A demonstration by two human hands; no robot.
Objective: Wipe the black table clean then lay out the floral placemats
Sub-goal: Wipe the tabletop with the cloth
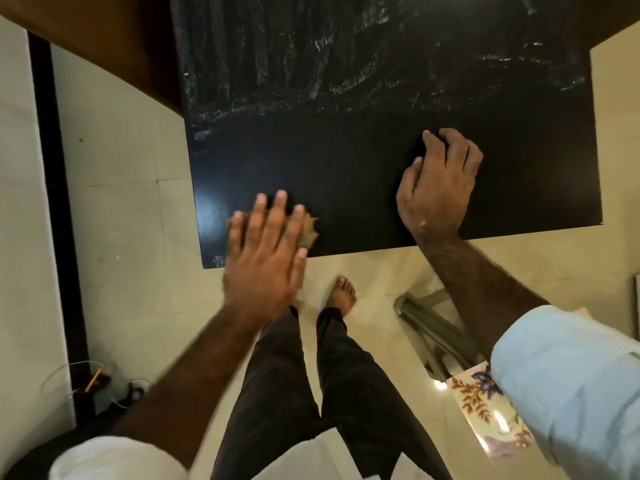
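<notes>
pale blue sleeve (571,393) fills the lower right corner, and a white sleeve (114,459) sits at the bottom left; between them hang dark trousers (277,375) and one bare foot (343,292) on pale floor tiles (131,202). left hand (266,251) lies flat with its fingers straight and spread, pressing a crumpled brownish cloth (310,228) onto the near left corner of the black table (346,168); only the frayed edge of the cloth shows past the fingers. right hand (438,188) is propped on the table to the right, well apart from the cloth, its fingers bent under with the tips on the top, and nothing shows inside it. near half of the table looks plain dark, while whitish streaks (311,64) cover the far half. one floral placemat (485,400), cream with rust leaves and a purple flower, lies off the table at the lower right on a glossy surface, partly hidden by the blue sleeve. cables (104,382) lie by the wall at the lower left.
</notes>
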